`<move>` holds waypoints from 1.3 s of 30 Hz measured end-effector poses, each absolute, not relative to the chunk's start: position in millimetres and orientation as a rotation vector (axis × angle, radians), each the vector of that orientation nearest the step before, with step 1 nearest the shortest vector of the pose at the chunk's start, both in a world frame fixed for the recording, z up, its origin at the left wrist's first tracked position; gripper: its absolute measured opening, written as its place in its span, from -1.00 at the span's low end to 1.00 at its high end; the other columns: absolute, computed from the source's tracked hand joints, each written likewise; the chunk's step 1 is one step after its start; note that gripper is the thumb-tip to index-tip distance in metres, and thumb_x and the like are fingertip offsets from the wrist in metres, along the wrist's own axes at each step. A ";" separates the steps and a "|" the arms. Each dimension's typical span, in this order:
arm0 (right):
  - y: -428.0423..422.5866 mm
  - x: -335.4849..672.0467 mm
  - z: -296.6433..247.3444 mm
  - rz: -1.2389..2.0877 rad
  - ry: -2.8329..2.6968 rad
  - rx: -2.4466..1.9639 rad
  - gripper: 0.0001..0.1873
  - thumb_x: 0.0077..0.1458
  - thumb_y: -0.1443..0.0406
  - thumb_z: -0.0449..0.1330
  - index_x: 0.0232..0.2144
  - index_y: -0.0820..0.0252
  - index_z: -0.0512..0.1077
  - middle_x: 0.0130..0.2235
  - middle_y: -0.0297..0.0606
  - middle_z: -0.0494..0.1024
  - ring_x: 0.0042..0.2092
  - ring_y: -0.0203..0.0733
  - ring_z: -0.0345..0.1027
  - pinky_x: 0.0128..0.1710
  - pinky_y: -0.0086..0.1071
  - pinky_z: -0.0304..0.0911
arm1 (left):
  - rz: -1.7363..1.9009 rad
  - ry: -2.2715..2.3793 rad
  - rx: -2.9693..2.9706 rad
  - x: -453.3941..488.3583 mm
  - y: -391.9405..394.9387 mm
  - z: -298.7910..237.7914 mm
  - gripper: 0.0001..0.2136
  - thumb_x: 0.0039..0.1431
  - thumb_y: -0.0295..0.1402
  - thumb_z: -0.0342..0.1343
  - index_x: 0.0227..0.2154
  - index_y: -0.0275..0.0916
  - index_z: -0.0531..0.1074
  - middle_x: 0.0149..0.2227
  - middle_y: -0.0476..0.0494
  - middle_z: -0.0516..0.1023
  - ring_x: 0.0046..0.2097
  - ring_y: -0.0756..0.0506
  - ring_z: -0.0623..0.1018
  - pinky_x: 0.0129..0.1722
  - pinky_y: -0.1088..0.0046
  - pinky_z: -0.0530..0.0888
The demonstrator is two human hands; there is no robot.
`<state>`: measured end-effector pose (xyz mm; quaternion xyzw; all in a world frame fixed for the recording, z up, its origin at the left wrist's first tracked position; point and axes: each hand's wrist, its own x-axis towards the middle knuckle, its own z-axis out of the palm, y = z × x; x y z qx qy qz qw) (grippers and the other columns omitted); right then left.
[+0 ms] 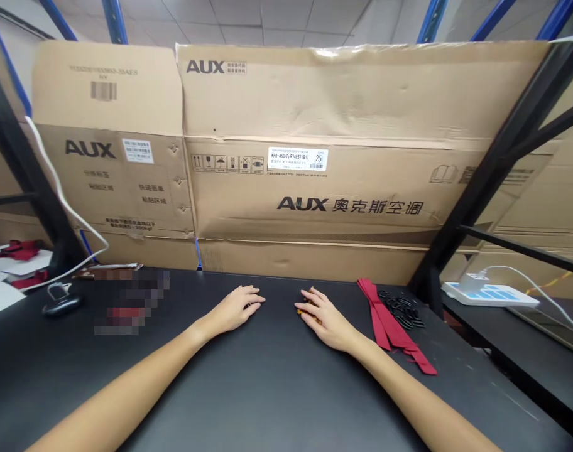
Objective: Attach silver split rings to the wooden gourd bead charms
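Observation:
My left hand [234,309] rests on the black tabletop [211,389], its fingers stretched forward and a little bent, with nothing visible in it. Across a narrow gap, my right hand [328,321] lies with its fingers curled over a small shiny amber-brown object [301,309]. Fingers cover most of that object, so its kind cannot be made out. To the right of my right hand are red fabric strips [385,320], overlapping at a slant. Beside the strips lies a pile of black rings or loops [404,311].
Cardboard panels [352,107] stand along the table's back. A black metal post [484,169] rises at the right, near a white power strip [489,294]. On the left are a dark rounded object [63,304], a white cable [63,182] and a pixelated patch.

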<state>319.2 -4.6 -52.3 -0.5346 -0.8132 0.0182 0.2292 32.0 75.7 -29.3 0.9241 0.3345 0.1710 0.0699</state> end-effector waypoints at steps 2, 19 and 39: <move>-1.9 322.3 -52.2 0.079 -2.243 -1.418 -0.60 0.30 0.17 -0.05 0.05 0.10 0.43 0.24 -0.10 0.25 0.32 0.05 -0.08 0.24 0.03 0.02 | 0.555 1.004 2.768 32.1 76.2 -29.0 -0.67 0.34 -0.22 -0.12 -0.01 -0.14 0.47 0.14 -0.16 0.41 0.21 -0.17 0.34 0.21 0.19 0.25; -41.7 275.8 -36.5 0.095 -2.343 -1.301 -0.32 0.22 0.01 0.03 0.25 0.29 0.14 0.34 -0.03 0.00 0.36 0.00 -0.20 0.30 -0.08 -0.04 | 0.514 0.811 2.855 54.3 16.7 -32.4 -0.51 0.34 -0.12 -0.14 0.23 -0.26 0.18 0.29 -0.23 0.17 0.32 -0.18 0.12 0.30 0.18 0.12; -34.9 282.0 -33.0 0.299 -2.373 -1.605 -0.22 0.19 -0.14 -0.07 0.30 0.14 0.03 0.36 -0.17 -0.09 0.37 -0.01 -0.27 0.32 -0.04 -0.22 | 0.487 0.939 2.778 52.6 26.6 -38.6 -0.42 0.28 0.03 -0.13 0.22 -0.23 0.21 0.30 -0.25 0.12 0.32 -0.24 0.11 0.30 0.13 0.08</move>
